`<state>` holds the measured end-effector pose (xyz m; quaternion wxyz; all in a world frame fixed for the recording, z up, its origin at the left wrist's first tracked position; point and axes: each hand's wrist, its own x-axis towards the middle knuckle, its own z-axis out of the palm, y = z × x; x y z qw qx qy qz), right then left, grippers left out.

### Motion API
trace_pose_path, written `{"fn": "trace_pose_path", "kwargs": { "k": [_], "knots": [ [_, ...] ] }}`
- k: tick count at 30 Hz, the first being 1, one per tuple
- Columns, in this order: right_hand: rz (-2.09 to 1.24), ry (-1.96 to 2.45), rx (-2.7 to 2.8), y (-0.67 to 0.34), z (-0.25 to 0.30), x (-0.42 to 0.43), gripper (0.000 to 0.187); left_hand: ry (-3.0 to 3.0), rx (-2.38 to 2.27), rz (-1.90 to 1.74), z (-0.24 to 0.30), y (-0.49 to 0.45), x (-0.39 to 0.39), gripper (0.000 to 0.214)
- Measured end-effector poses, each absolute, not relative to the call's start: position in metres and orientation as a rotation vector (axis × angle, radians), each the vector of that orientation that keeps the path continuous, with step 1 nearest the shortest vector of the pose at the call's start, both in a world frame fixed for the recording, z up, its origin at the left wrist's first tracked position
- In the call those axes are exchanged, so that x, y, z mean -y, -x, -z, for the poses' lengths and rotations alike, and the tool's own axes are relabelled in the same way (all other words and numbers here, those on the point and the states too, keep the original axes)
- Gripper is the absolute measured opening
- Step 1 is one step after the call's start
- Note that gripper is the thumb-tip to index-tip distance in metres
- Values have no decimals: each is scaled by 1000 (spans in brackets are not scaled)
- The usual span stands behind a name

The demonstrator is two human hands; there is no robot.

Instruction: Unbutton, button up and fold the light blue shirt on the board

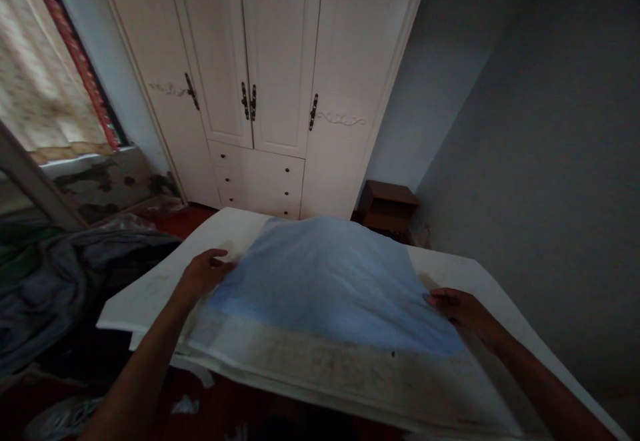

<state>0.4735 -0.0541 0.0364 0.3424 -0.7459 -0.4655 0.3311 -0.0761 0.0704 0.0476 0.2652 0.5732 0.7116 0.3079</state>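
A light blue cloth (320,281) is spread over a white tabletop (480,294). Its middle bulges upward, and faint creases run toward the right side. My left hand (200,277) has the cloth's left edge between its fingers, with the index finger reaching out above the table. On the opposite side, my right hand (460,307) pinches the right edge between thumb and fingers. Beneath the cloth's near side lies a stained, pale pad or cover (320,361), with a small dark spot near the cloth's front edge.
A white wardrobe (270,47) with drawers stands beyond the table. A small brown cabinet (390,204) sits at the back right, beside a grey wall (550,141). Dark clothes (75,287) are heaped on the left, near a curtained window (45,74).
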Motion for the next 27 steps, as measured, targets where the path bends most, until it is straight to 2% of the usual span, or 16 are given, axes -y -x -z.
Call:
{"fn": "trace_pose_path", "kwargs": {
  "k": [5,10,15,19,27],
  "knots": [
    [-344,1904,1409,-466,-46,9,53,-2159,-1992,-751,-75,30,-113,63],
    [-154,1681,1962,-392,-63,-68,64,-2793,-1418,-477,-72,-74,-156,67],
    [-39,1754,2249,-343,-35,-125,78,-2811,-1274,-214,-27,-123,-181,76],
    [-89,1846,2278,-347,1,-128,83,-2785,-1251,-225,-1,-119,-186,76],
    [-82,1796,2290,-355,14,-123,82,-2793,-1181,-227,1,-115,-189,76]
  ]
}}
